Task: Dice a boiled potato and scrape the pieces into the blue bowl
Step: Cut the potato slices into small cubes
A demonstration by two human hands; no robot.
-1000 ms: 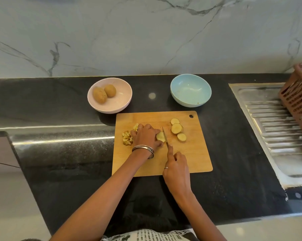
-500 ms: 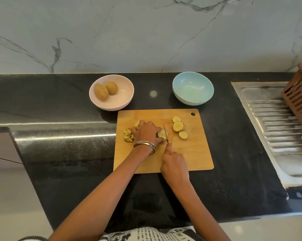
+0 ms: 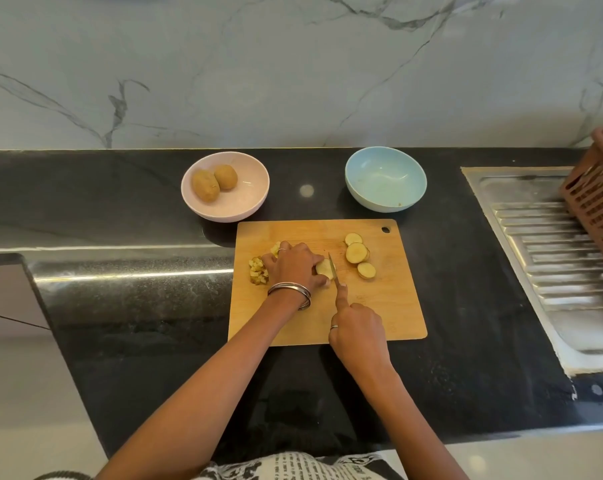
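Note:
On the wooden cutting board (image 3: 390, 313) my left hand (image 3: 295, 266) holds a potato piece (image 3: 324, 268) down with curled fingers. My right hand (image 3: 357, 329) grips a knife (image 3: 333, 268), index finger stretched along its spine, blade set against the right side of that piece. Three round potato slices (image 3: 357, 252) lie to the right of the blade. A small heap of diced potato (image 3: 258, 270) sits at the board's left edge, partly hidden by my left hand. The blue bowl (image 3: 385, 178) stands behind the board, apart from it, holding only a few crumbs.
A pink bowl (image 3: 237, 206) with two whole potatoes (image 3: 213, 181) stands behind the board's left corner. A steel sink drainboard (image 3: 549, 251) and a brown plastic basket (image 3: 598, 195) are at the right. A marble wall backs the black counter (image 3: 120, 202).
The knife has shifted slightly along the potato piece and my right hand has drawn back toward me a little. My left hand stays on the piece.

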